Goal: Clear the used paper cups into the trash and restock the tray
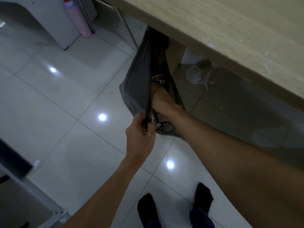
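Note:
A dark grey plastic trash bag (pixel 136 86) hangs from under the edge of a beige table (pixel 230 30). My left hand (pixel 139 132) pinches the bag's near rim and holds the mouth apart. My right hand (pixel 162 99) is plunged inside the bag, seen through the thin plastic; whether it holds anything cannot be told. Printed white trash (pixel 156 120) shows inside the bag near the opening. No paper cup or tray is in view.
Glossy white floor tiles (pixel 65 112) lie below. A white cabinet (pixel 54 22) and a pink roll (pixel 79 18) stand at the back left. A small white bag (pixel 199 73) lies under the table. My feet in black socks (pixel 174 206) are at the bottom.

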Available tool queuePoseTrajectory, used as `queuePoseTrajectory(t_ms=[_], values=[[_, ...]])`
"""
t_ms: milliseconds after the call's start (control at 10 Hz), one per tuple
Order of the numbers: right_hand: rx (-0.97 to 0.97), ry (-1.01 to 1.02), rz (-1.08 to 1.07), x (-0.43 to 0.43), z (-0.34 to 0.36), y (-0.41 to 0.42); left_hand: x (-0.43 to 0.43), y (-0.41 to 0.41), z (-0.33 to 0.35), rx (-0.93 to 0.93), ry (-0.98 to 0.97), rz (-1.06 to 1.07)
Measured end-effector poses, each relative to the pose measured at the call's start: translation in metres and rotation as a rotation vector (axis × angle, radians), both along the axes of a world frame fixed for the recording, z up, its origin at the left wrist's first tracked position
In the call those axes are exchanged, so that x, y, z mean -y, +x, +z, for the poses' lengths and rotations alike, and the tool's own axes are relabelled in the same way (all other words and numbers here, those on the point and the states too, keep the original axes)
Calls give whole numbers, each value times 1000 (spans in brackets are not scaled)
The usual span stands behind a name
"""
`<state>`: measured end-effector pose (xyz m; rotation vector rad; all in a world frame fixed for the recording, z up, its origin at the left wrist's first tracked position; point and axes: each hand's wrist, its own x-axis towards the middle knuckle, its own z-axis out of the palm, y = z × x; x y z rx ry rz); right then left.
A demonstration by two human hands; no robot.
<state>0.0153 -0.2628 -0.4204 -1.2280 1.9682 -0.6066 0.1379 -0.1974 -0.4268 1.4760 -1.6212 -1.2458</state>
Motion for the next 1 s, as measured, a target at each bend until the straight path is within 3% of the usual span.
queuePoseTrajectory(t_ms=[100,200,300,600,1000], values=[[58,1,40,1,8,-8,3,5,3,27,3,-12],[89,-106,-186,-10,21,-18,4,8,9,101,15,-25],[93,-74,-300,-31,34,-24,5,11,15,245,2,-57],[138,0,-368,-104,78,-32,1,12,62,510,20,-169],[96,-154,-534,-258,231,-45,-45,-19,205,169,-65,-369]])
